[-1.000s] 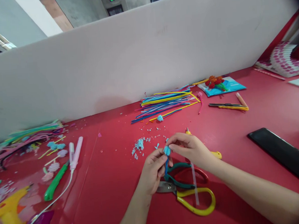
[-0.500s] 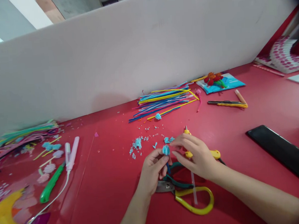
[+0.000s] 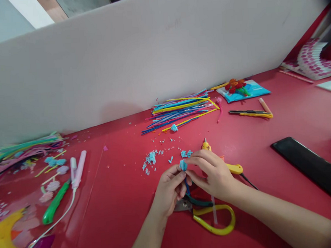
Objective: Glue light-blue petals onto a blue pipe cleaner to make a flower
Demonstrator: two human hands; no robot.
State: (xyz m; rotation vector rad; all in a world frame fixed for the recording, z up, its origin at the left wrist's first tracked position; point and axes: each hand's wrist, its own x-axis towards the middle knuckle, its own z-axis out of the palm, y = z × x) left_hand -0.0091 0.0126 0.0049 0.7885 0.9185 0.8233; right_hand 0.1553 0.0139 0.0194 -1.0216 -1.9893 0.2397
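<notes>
Your left hand (image 3: 168,188) pinches the light-blue bud (image 3: 183,165); your right hand (image 3: 217,173), fingers (image 3: 199,161) parted, is just beside it.

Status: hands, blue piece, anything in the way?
Left hand holding light-blue tufted piece. Right hand fingers right beside it, contact unclear. Scissors and yellow glue gun close by, partly hidden by the hands, might crowd them.

Thin multicoloured fuzzy stems (image 3: 181,108) are lying beyond the bare left hand (image 3: 168,187), pale-blue fluffy scraps (image 3: 150,158) nearer, ahead-left. Yellow-handled metal scissors (image 3: 203,211) are lying nearside of the bare right hand (image 3: 216,172); a flat black rectangular device (image 3: 311,170) is resting farther right.
</notes>
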